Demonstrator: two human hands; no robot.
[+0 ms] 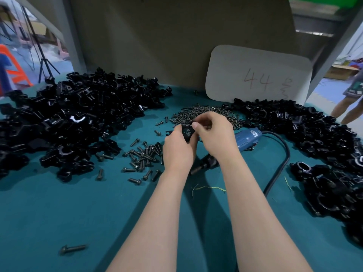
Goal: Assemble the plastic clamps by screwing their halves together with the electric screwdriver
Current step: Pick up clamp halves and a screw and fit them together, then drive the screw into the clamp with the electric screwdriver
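Observation:
My left hand (pixel 177 149) grips a black plastic clamp (pixel 187 132) at the middle of the table. My right hand (pixel 214 134) meets it from the right, thumb and fingers pinched at the clamp's top; whatever it pinches is too small to make out. The blue electric screwdriver (pixel 248 139) lies on the green table just right of my hands, its black tip (pixel 204 164) poking out under my right wrist. Small screws (pixel 214 112) are heaped behind my hands. Longer bolts (pixel 144 156) are scattered to the left.
A big heap of black clamp halves (pixel 68 118) fills the left of the green table (pixel 59 213); another heap (pixel 314 138) runs down the right side. The screwdriver's black cord (pixel 282 163) loops rightward. A white card marked 44 (pixel 257 75) leans at the back. A person's legs (pixel 347 103) stand far right.

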